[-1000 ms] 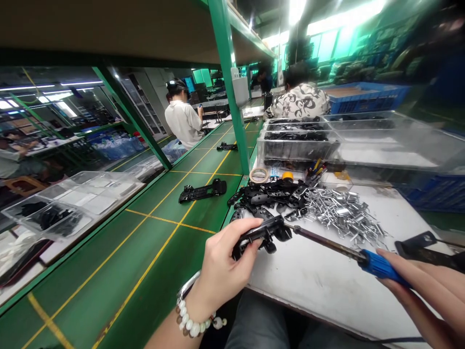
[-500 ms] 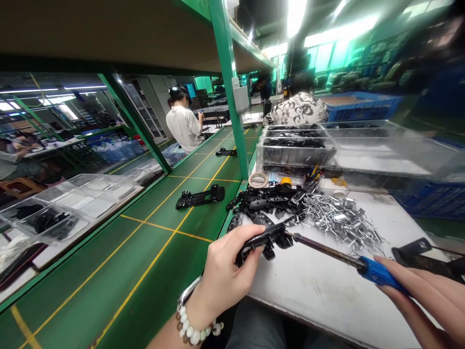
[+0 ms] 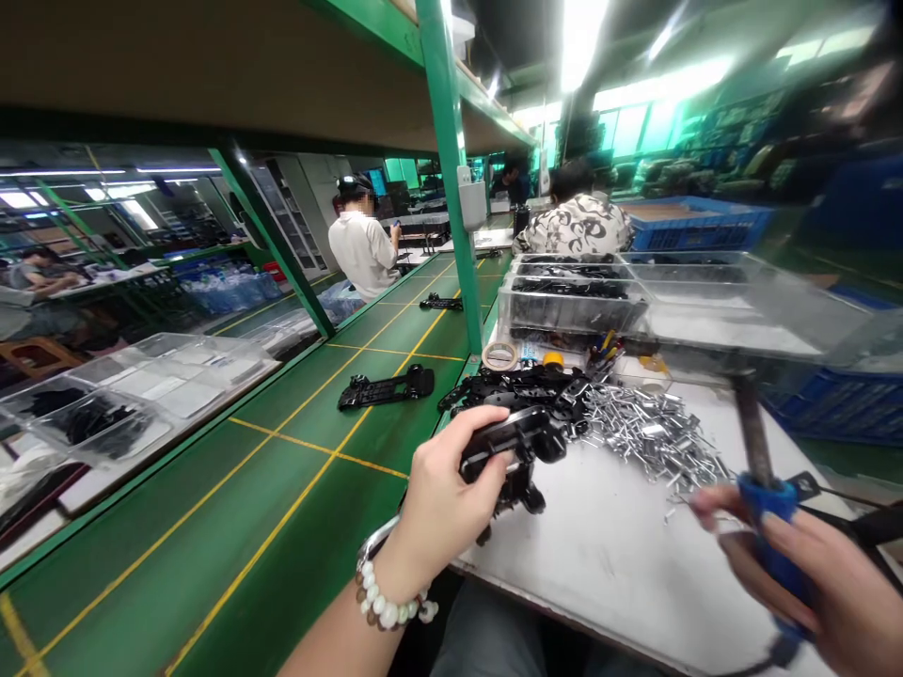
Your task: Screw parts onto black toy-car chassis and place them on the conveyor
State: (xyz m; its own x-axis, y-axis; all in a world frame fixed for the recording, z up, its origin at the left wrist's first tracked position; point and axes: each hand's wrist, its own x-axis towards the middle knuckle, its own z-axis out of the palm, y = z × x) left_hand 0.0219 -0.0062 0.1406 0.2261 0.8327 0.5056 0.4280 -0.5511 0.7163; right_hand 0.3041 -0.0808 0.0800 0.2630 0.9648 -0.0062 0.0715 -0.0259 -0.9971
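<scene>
My left hand, with a bead bracelet on the wrist, is closed around a black moulded plastic part above the near edge of the white table. Fingers cover part of it. My right hand grips the blue handle of a soldering iron, whose metal barrel points up and is blurred. A cord trails from the handle's lower end. Between the hands, farther back, lies a heap of small silver metal pieces. Left of that heap sits a pile of similar black parts.
A green conveyor belt with yellow lines runs along the left, carrying a black part. Clear plastic bins stand behind the piles, near a tape roll. A green post rises beside the belt. Co-workers sit or stand farther off.
The soldering iron has moved away from the black part to the right and swung from pointing left to pointing up. The black part has turned in my left hand.
</scene>
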